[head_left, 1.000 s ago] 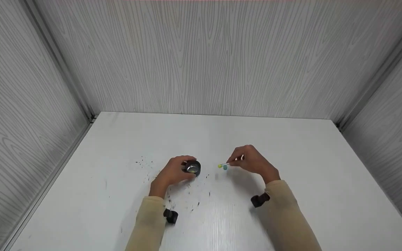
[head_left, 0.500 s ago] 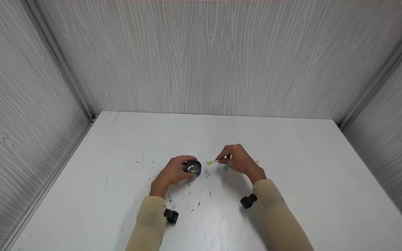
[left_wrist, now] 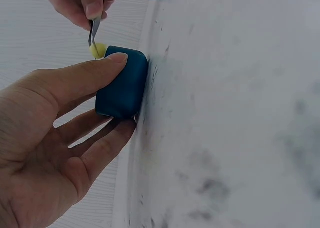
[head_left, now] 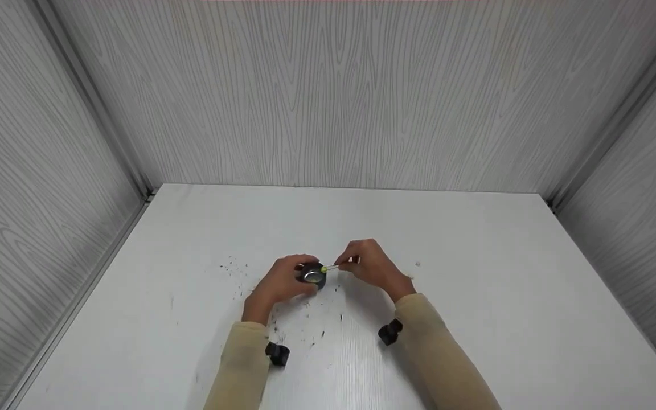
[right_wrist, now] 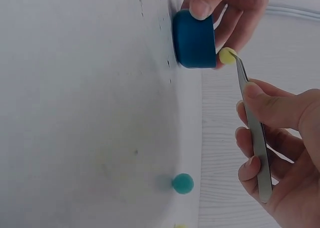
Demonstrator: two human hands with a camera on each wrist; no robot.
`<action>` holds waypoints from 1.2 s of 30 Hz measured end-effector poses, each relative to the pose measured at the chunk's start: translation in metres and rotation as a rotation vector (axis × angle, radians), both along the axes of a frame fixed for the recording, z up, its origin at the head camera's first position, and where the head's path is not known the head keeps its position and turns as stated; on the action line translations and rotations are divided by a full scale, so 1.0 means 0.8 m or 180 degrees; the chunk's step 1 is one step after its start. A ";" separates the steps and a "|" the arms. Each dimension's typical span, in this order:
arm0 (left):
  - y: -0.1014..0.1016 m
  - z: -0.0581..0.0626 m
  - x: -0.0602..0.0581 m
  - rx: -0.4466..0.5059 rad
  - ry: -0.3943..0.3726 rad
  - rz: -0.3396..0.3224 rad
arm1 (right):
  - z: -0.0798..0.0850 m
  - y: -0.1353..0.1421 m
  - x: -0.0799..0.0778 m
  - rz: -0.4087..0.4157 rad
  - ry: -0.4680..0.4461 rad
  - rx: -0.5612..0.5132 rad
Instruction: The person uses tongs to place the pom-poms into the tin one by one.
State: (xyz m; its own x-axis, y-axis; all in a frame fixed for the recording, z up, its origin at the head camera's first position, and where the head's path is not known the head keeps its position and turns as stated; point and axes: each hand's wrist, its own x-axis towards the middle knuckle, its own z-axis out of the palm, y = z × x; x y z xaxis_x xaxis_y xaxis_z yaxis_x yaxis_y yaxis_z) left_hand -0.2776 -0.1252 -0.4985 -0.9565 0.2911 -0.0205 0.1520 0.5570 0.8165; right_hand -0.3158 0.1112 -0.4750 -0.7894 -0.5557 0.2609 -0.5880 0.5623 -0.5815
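Observation:
My left hand (head_left: 283,280) grips a small dark blue cup (left_wrist: 122,82) that stands on the table, thumb on one side and fingers on the other. Its inside looks silvery in the head view, with something yellowish at the bottom. In my right hand (right_wrist: 285,123) is a pair of metal tweezers (right_wrist: 258,148), pinched between thumb and fingers. Their bent tips hold a yellow pompom (right_wrist: 228,56) right at the cup's rim. A teal pompom (right_wrist: 183,183) lies on the table near the right hand, hidden beneath that hand in the head view.
The white table (head_left: 476,256) carries dark specks and smudges around the left hand. A bit of another yellow thing (right_wrist: 180,226) shows at the bottom edge of the right wrist view. Grey wood-grain panels (head_left: 328,97) stand behind and at both sides.
My right hand has moved left, bringing the tweezers and yellow pompom from beside the teal pompom to the cup's rim. The left hand and cup have stayed in place.

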 end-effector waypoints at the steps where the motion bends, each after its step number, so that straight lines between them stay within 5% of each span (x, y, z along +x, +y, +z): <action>1: 0.000 0.000 0.000 -0.0001 0.0003 0.0006 | -0.001 -0.002 0.000 0.0009 0.0008 0.0003; 21: -0.001 -0.003 -0.002 -0.0028 0.0046 -0.0018 | -0.003 -0.005 0.003 -0.0127 -0.0155 0.0158; 36: 0.009 0.001 -0.003 0.0022 0.0069 0.0005 | 0.017 0.047 0.008 -0.0262 -0.0171 0.0024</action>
